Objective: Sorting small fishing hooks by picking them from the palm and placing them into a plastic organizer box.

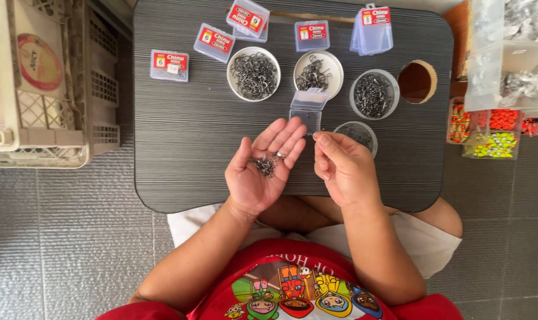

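Observation:
My left hand (262,169) lies palm up over the near edge of the dark lap table (186,130), cupping a small heap of metal fish hooks (265,165). My right hand (342,166) is beside it, thumb and forefinger pinched on a single small hook near the left fingertips. Just beyond the fingers stands an open clear plastic hook box (307,108). Three round white bowls of hooks (254,74) (317,72) (373,93) stand in a row further back, and a smaller clear dish (358,134) sits behind my right hand.
Several small red-labelled hook boxes (169,64) lie along the table's far side. A round hole (417,82) is cut in the table's right end. A white plastic crate (43,89) stands at left; a compartment box of coloured floats (493,133) and clear bags at right.

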